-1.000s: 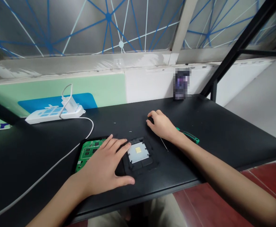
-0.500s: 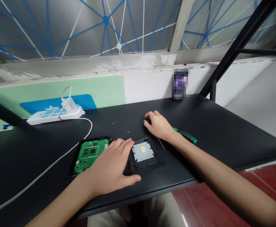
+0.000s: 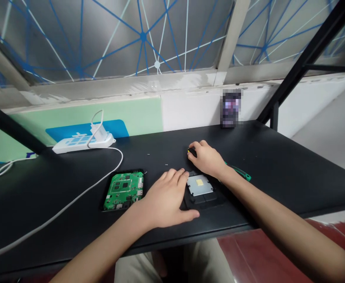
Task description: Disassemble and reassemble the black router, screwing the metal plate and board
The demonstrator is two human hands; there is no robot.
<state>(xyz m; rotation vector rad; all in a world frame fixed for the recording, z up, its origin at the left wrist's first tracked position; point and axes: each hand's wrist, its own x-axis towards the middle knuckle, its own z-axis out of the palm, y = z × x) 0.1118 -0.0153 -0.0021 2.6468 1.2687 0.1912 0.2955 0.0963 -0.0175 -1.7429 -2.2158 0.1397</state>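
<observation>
My left hand (image 3: 169, 200) lies palm down with fingers stretched out and thumb apart, its fingertips at the left edge of a black plastic cover. A silver metal plate (image 3: 201, 189) with a small yellowish pad (image 3: 200, 182) is fixed in that cover. My right hand (image 3: 207, 158) is closed around the black and yellow handle of a screwdriver (image 3: 192, 151); its shaft is mostly hidden under the hand and forearm. To the left of my left hand, a green circuit board (image 3: 125, 188) sits in a black housing, its lower right part behind my wrist.
Two small screws, one nearer (image 3: 166, 164) and one farther (image 3: 148, 154), lie on the black table. A green-handled tool (image 3: 243, 173) is partly behind my right forearm. A white power strip (image 3: 72, 144) with a cable (image 3: 72, 201) stands at the back left. A phone (image 3: 230, 108) leans on the wall.
My left hand and the black cover have shifted right, away from the circuit board. My right hand still holds the screwdriver, whose shaft now shows less. The view has swung slightly left.
</observation>
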